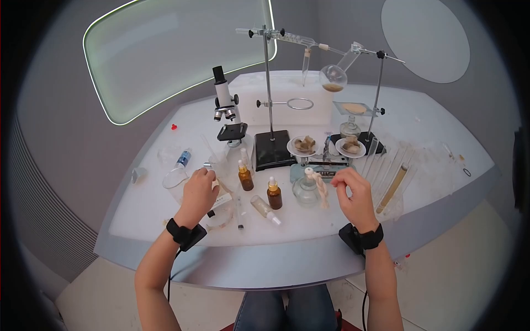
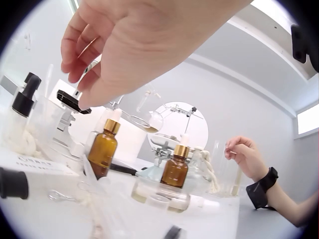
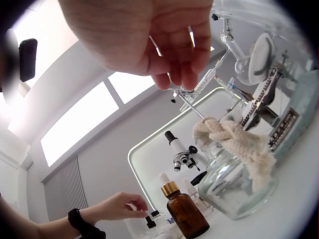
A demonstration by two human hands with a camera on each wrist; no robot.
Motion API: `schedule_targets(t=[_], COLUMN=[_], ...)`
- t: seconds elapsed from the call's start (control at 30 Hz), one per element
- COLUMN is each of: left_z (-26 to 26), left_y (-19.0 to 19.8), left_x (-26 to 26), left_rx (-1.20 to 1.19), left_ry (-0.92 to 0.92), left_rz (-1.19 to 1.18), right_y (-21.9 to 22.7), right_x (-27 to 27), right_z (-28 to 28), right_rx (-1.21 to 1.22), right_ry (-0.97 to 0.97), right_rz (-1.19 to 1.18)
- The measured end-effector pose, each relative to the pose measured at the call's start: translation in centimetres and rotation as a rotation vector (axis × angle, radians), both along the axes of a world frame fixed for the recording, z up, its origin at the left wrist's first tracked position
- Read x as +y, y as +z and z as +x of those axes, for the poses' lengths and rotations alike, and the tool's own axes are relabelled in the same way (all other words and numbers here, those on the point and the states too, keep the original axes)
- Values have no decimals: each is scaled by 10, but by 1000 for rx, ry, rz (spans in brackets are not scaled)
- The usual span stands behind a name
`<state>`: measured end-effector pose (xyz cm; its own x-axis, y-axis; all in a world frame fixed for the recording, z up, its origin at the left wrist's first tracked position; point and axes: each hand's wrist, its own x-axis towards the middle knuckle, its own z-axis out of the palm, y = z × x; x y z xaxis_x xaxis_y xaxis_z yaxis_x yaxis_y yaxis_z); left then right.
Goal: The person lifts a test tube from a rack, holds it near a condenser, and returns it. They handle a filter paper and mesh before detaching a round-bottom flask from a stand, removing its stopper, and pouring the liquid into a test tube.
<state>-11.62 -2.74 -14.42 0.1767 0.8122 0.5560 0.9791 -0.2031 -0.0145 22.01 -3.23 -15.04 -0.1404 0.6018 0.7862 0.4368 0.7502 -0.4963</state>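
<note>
My left hand [image 1: 200, 190] hovers over the left part of the table with loosely bent fingers. In the right wrist view a gap shows between its thumb and fingers, and no held thing appears there. A small silver piece [image 1: 208, 164] lies by its fingertips in the head view. Amber dropper bottles [image 1: 245, 177] [image 1: 274, 194] stand to its right. My right hand [image 1: 354, 196], loosely curled and holding nothing, is raised beside a glass spirit lamp [image 1: 305, 193]. A thick pale wick [image 3: 239, 149] hangs over the lamp's side. A clear dropper bottle [image 1: 264, 208] lies tipped over.
A microscope [image 1: 223, 99] stands behind the left hand. Farther right are a retort stand [image 1: 269, 83], a balance [image 1: 323, 172] with filled dishes, and a clamped round flask [image 1: 333, 78]. Several glass test tubes [image 1: 392, 187] lean right of the right hand. A blue-labelled vial [image 1: 184, 158] lies left.
</note>
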Motion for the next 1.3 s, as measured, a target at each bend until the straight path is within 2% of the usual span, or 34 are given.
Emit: schedule_targets(t=[0.03,0.07,0.13,0.17,0.27,0.4,0.5,0.57,0.7,0.8,0.87,1.0,1.07,1.13,1.2,1.3], left_z=[4,7,11,12,12,2,5,19,16,-1,-14,-31,-40,-45,-44,-37], left_y=[0,-1,-4,-9,-25,-28,-15,4,2,14,28,55,54,59,64,72], left_x=[-1,-2,-5,-4,-4,-1,-8,-25,-30,-16,-3,25,44,59,70,73], left_rx=[-48,-48,-69,-113,-117,-98,-126,-341,-305,-341,-158,-207,-12,25,57,62], left_ry=[1,0,27,-3,-5,-35,-9,-28,-70,-43,-1,20,94,102,106,117], left_rz=[-123,-122,-542,-601,-636,-583,-461,-588,-540,-449,-264,-356,-232,-291,-593,-570], right_y=[0,0,1,0,-1,-1,-1,0,0,-2,-1,0,0,0,0,-1], right_x=[0,0,0,0,1,1,0,-1,-1,1,1,-1,-1,1,0,0], right_z=[0,0,0,0,1,1,1,0,-1,0,0,0,0,1,1,1], right_rx=[6,6,10,10,8,13,16,22,12,3,-5,5,6,9,11,10], right_ry=[0,0,1,0,-2,0,-1,-1,6,6,5,4,3,2,-1,-1], right_rz=[-12,-12,-5,-4,3,-1,-23,-37,-15,6,15,-18,-16,-16,-17,-24])
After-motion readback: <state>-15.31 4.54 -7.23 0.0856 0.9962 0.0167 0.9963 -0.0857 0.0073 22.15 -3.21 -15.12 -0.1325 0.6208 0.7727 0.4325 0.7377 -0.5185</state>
